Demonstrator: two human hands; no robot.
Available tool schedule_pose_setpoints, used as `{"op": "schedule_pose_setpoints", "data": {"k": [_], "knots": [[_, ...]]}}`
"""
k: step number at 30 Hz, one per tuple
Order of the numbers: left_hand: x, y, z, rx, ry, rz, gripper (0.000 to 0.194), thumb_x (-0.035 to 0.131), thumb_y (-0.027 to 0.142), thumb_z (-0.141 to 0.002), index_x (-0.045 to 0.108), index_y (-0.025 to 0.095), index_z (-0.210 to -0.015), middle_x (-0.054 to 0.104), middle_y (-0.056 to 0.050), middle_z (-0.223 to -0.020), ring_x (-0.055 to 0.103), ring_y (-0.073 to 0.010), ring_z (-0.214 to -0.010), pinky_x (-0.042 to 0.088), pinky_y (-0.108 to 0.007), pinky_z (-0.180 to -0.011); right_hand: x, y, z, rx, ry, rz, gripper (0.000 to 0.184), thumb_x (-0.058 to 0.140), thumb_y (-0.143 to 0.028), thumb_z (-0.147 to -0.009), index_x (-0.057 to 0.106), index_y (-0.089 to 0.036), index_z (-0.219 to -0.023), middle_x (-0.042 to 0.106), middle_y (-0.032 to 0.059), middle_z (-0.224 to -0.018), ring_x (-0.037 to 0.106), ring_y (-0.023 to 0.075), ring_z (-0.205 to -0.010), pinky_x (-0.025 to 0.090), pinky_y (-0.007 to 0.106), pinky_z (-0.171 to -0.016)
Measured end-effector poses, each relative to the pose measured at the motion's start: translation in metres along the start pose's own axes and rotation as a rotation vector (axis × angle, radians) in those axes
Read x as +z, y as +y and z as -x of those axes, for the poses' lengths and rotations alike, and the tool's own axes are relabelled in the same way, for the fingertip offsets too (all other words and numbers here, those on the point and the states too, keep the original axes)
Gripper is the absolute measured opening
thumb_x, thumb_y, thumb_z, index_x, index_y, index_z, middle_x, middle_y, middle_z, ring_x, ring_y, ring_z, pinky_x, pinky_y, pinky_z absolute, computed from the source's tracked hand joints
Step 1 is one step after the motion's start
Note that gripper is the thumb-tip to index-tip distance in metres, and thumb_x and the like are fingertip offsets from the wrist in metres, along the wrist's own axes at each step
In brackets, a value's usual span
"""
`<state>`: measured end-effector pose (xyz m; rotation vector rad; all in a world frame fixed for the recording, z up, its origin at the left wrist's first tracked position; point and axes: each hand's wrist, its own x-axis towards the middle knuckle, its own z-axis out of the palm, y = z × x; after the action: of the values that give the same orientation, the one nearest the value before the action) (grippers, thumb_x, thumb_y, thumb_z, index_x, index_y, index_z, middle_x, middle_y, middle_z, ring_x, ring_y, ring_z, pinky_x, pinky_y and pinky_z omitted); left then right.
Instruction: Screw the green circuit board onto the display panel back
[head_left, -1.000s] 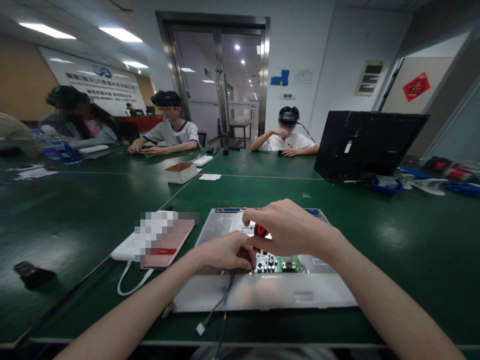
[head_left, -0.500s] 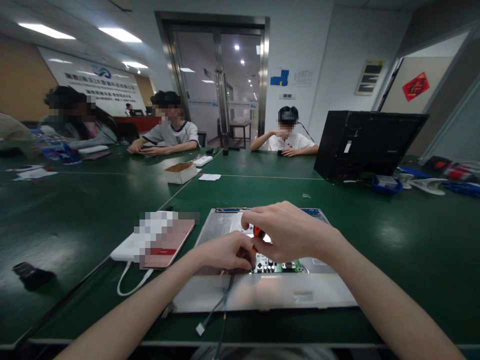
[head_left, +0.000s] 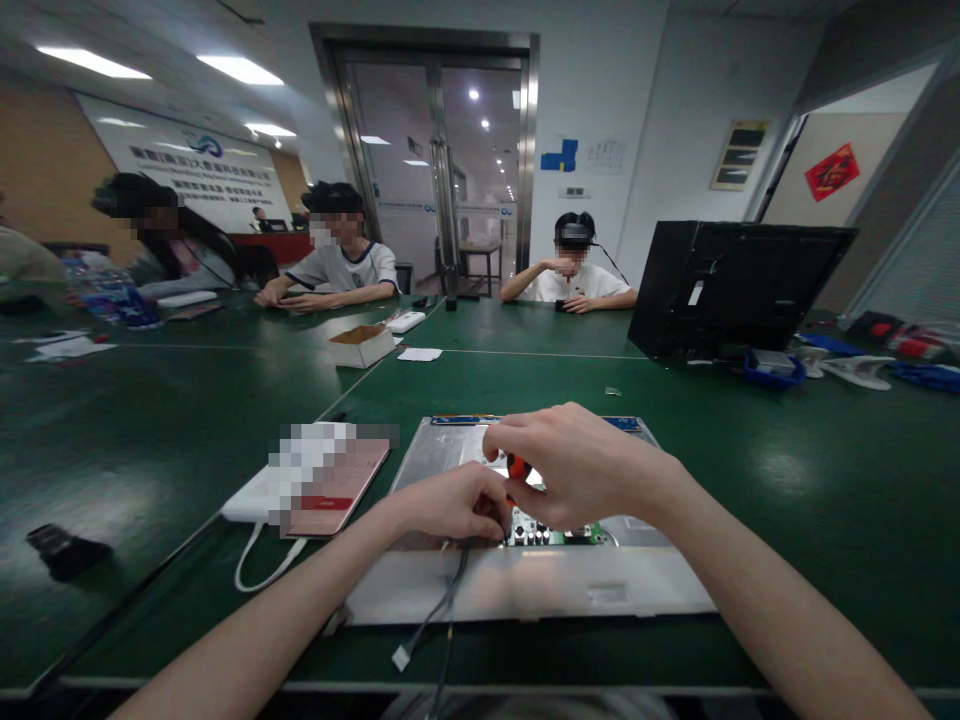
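A flat silvery display panel (head_left: 525, 585) lies on the green table in front of me, with a green circuit board (head_left: 551, 533) on its middle. My right hand (head_left: 574, 465) is closed around the red-and-black handle of a screwdriver (head_left: 517, 467), held upright over the board's left end; its tip is hidden. Beside it my left hand (head_left: 472, 503) is closed, fingertips low at the board's left edge, around the foot of the screwdriver. What those fingers pinch is hidden. Dark cables (head_left: 450, 600) with a white plug run from below my left hand over the panel's front edge.
Left of the panel lie a white box-like device (head_left: 259, 485) and a pink phone (head_left: 349, 490) with a white cable. A black object (head_left: 67, 550) sits far left. Beyond are an open carton (head_left: 361, 348), a black monitor (head_left: 727, 285) and several people seated around the table (head_left: 750, 420).
My right hand has tilted very slightly on the screwdriver handle. My left hand and the panel stay in place.
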<state>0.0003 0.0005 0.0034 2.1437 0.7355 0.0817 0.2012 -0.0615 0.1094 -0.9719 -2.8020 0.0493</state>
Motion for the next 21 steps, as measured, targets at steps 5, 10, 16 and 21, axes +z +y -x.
{"op": "schedule_pose_setpoints", "data": {"k": [5,10,16,21], "knots": [[0.0004,-0.0022,0.0002,-0.001,0.006,-0.010,0.008,0.071,0.019,-0.075,0.074,0.016,-0.082,0.067,0.000,-0.072,0.058,-0.0150,-0.064,0.044,-0.024,-0.060,0.0005,-0.0009,-0.0014,0.011,0.004,0.016,0.021,0.059,-0.021,-0.091,0.063,-0.019,-0.111,0.076,0.0062,-0.101,0.064,0.0163,-0.076,0.027,0.027,-0.055],[0.0013,-0.0017,0.0004,0.006,0.007,0.018,0.008,0.072,0.019,-0.074,0.074,0.017,-0.082,0.068,0.000,-0.072,0.058,-0.0144,-0.065,0.044,-0.023,-0.060,0.0016,0.0001,-0.0039,0.070,0.003,0.094,0.016,0.062,-0.030,-0.095,0.065,-0.021,-0.109,0.076,0.0047,-0.086,0.065,0.0175,-0.072,0.022,0.028,-0.055],[-0.0002,0.0018,-0.0003,0.019,-0.003,0.045,0.004,0.070,0.018,-0.072,0.072,0.018,-0.076,0.066,0.001,-0.069,0.059,-0.0151,-0.065,0.045,-0.023,-0.061,0.0017,0.0008,-0.0007,-0.006,0.013,0.020,0.021,0.065,-0.031,-0.092,0.062,-0.020,-0.110,0.075,0.0038,-0.090,0.063,0.0164,-0.071,0.025,0.026,-0.055],[-0.0014,0.0021,-0.0009,0.029,-0.004,0.001,0.007,0.069,0.019,-0.073,0.075,0.018,-0.077,0.065,0.001,-0.066,0.056,-0.0154,-0.062,0.043,-0.024,-0.060,0.0007,-0.0005,0.0008,-0.016,0.004,-0.004,0.026,0.062,-0.022,-0.087,0.061,-0.019,-0.113,0.074,0.0055,-0.100,0.062,0.0159,-0.075,0.027,0.027,-0.055]]}}
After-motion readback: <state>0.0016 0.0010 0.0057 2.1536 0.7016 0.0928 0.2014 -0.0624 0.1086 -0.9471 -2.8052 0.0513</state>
